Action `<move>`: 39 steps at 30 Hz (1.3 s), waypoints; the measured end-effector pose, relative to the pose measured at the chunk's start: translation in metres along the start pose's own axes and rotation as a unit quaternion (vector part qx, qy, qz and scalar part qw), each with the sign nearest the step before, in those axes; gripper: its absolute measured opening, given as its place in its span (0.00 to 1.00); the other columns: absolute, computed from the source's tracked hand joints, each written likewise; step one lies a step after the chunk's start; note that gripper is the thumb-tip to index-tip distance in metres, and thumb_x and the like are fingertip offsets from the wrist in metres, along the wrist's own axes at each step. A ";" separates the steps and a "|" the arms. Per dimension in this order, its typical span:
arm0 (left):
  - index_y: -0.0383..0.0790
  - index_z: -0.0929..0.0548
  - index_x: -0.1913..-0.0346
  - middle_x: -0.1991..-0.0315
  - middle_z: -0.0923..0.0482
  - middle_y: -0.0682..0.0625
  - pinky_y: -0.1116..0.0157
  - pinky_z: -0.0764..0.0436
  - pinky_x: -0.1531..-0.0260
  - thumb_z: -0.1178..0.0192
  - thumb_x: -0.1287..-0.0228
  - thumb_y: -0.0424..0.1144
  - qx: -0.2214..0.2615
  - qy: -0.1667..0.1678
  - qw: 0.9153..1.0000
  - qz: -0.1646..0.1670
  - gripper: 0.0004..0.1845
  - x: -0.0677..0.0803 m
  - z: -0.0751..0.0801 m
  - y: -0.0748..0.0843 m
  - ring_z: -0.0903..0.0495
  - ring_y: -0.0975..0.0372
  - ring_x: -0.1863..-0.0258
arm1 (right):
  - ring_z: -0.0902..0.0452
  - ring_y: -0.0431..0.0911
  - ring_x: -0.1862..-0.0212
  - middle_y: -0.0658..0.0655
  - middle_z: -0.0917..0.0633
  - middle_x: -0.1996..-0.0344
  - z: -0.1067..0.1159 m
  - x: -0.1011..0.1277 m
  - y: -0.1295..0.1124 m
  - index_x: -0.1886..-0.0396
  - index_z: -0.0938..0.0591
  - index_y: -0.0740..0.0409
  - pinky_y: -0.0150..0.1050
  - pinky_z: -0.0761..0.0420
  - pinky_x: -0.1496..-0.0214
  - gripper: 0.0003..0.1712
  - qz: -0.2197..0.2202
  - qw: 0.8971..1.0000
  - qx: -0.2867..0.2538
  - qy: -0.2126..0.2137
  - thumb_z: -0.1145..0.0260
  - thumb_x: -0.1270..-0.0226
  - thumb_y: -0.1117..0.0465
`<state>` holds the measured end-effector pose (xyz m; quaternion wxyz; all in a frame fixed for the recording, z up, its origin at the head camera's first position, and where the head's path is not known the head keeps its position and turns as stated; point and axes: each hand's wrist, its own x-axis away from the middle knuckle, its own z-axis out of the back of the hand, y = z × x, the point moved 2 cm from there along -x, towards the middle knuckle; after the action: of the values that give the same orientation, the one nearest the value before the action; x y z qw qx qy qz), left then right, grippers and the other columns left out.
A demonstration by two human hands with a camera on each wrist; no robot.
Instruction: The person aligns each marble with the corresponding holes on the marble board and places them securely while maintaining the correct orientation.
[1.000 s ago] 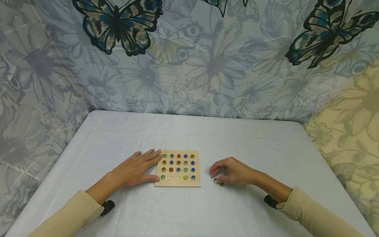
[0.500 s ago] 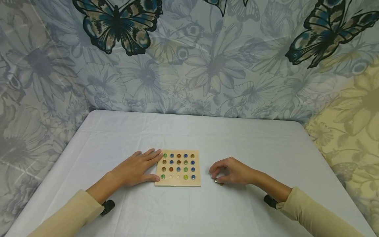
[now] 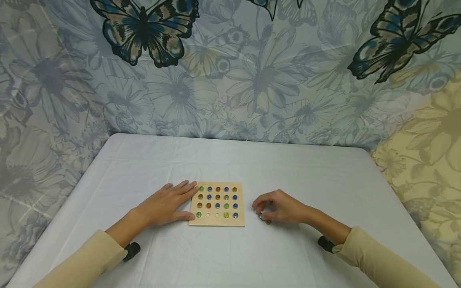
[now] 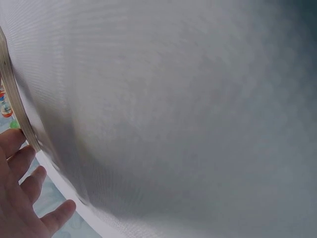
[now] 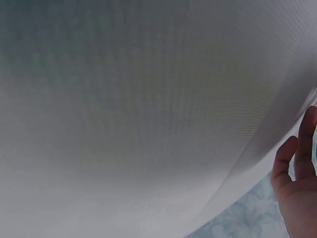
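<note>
I see left hand (image 3: 163, 206) flat, braces board (image 3: 217, 204) left edge – right hand (image 3: 277, 207) pinches marble (image 3: 260, 216), two near-edge holes open.

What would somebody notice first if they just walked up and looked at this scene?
Probably the small wooden board at the middle of the white table, its dimples filled with coloured glass marbles except two bare ones in the near row. The left hand lies flat against the board's left edge, while the right hand, to the board's right, pinches a loose marble. Behind, big dark butterflies stand out on the flowered backdrop.
</note>
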<state>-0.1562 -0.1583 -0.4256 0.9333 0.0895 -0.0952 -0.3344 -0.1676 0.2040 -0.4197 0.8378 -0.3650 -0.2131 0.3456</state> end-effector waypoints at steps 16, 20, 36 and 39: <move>0.45 0.41 0.22 0.21 0.47 0.49 0.39 0.39 0.34 0.49 0.34 0.70 0.001 0.001 1.000 0.000 0.46 0.000 0.001 0.000 0.46 0.49 0.24 | 0.17 0.40 0.57 0.47 0.13 0.61 0.000 -0.004 -0.001 0.51 0.15 0.58 0.39 0.18 0.51 0.17 0.012 1.000 0.000 0.000 0.27 0.39 0.71; 0.45 0.41 0.22 0.21 0.47 0.49 0.39 0.39 0.34 0.49 0.34 0.70 0.000 0.001 1.000 -0.001 0.46 0.000 0.000 0.000 0.46 0.49 0.24 | 0.18 0.38 0.57 0.45 0.12 0.61 0.000 -0.009 -0.004 0.49 0.15 0.58 0.39 0.18 0.51 0.17 0.014 1.000 0.020 0.003 0.28 0.39 0.70; 0.45 0.42 0.21 0.21 0.48 0.49 0.39 0.39 0.33 0.51 0.34 0.71 0.004 -0.001 1.000 0.000 0.47 0.000 -0.001 -0.001 0.47 0.49 0.23 | 0.18 0.37 0.56 0.44 0.12 0.60 -0.009 -0.036 -0.029 0.48 0.15 0.57 0.43 0.22 0.49 0.19 0.034 0.999 0.035 0.007 0.27 0.40 0.69; 0.45 0.42 0.21 0.21 0.48 0.49 0.39 0.39 0.33 0.51 0.34 0.71 0.004 -0.001 1.000 0.000 0.47 0.000 0.000 0.000 0.46 0.49 0.24 | 0.19 0.36 0.55 0.44 0.12 0.60 -0.012 -0.040 -0.033 0.48 0.15 0.57 0.43 0.22 0.49 0.19 0.048 0.998 0.037 0.011 0.27 0.40 0.69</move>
<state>-0.1566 -0.1585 -0.4257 0.9329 0.0929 -0.0977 -0.3341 -0.1735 0.1526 -0.4070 0.8355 -0.3472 -0.1735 0.3890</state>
